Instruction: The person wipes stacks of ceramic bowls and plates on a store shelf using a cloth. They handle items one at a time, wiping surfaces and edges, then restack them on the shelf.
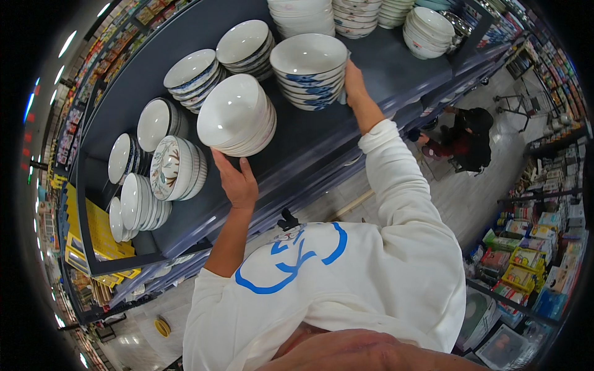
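Note:
My left hand (237, 182) rests against the near underside of a stack of white bowls (234, 113), thumb spread from the fingers; some fingertips are hidden by the bowls. Against the right side of a stack of blue-patterned white bowls (308, 69) is my right hand (356, 86). Its fingers are mostly hidden, and a bit of thin greyish material (343, 97) shows beside it, too small to identify. Both stacks stand on a dark shelf (297, 139). Close to my left hand sits a stack of bowls with a branch pattern inside (178, 168).
More bowl stacks (195, 74) line the shelf's back and left, and others (428, 32) stand farther right. A raised dark frame (86, 232) bounds the shelf's left end. Down the aisle at right a person (468, 137) crouches near a cart (517, 104). Packaged goods (524, 259) fill shelving behind me.

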`<action>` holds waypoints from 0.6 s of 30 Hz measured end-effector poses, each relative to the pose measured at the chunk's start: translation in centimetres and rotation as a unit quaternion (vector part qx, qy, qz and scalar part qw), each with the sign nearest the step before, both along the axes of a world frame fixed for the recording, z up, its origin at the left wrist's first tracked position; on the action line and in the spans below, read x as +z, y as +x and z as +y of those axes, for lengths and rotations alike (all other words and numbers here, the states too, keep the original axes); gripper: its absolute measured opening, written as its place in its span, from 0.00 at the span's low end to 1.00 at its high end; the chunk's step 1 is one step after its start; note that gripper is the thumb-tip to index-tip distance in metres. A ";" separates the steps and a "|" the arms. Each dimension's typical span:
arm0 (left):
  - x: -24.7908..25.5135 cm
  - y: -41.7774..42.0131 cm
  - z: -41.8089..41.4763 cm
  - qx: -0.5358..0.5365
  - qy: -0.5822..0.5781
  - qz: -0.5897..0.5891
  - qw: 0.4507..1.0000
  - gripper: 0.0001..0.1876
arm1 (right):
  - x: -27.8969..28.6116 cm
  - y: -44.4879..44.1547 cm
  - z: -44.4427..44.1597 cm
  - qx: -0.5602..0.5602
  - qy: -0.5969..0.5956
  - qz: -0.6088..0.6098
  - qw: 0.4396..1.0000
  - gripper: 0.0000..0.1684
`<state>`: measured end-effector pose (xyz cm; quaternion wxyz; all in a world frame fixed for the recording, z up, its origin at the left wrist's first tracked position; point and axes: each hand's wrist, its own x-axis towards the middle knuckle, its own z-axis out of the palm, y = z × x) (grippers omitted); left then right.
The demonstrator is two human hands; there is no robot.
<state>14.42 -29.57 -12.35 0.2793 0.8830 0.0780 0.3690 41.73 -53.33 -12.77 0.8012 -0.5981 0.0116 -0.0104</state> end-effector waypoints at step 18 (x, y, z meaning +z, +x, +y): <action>0.2 -0.2 0.1 -0.001 0.007 0.013 1.000 0.37 | 2.9 -2.7 -3.7 0.018 -0.132 0.037 0.990 0.22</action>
